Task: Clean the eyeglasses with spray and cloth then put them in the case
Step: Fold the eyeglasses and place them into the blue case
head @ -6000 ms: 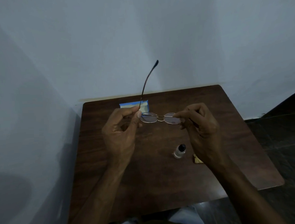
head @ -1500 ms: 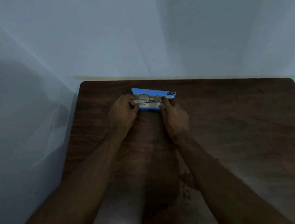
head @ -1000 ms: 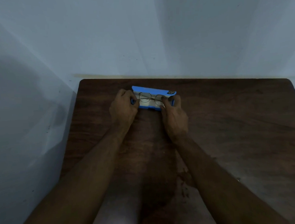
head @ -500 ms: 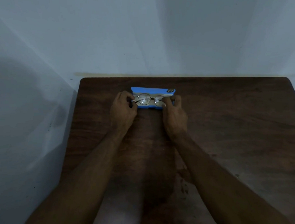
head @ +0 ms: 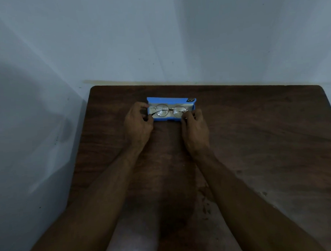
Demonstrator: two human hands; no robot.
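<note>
Dim scene, seen from the head camera. Dark wooden table (head: pixel 256 140) pushed against pale walls (head: pixel 157 40). Open blue case (head: pixel 171 102) lying flat toward the far edge of the table, pale lining showing inside, lid raised at the back. Small dark clasp or badge (head: pixel 190 100) at the lid's far right corner; nothing on it readable, too small and too dark. No other writing, brand or label legible anywhere.

Round wire-framed eyeglasses (head: pixel 170 111) lying inside the case, lenses facing up, side by side between the two sets of fingertips. Frame thin and metallic; temples hard to make out.

Left hand (head: pixel 138 124) at the case's left end, fingers curled, thumb and forefinger closed in a light pinch on the left end of the frame. Fingertips (head: pixel 144 107) of the same hand hooked over the case's left wall.

Right hand (head: pixel 195 127) at the case's right end, knuckles up, fingers bent and drawn together, tips pinched on the right end of the frame just inside the case wall. Exact contact partly hidden by the knuckles.

Both forearms stretched forward over the tabletop, converging on the case. Case front edge just beyond the thumbs, touching the table.
</note>
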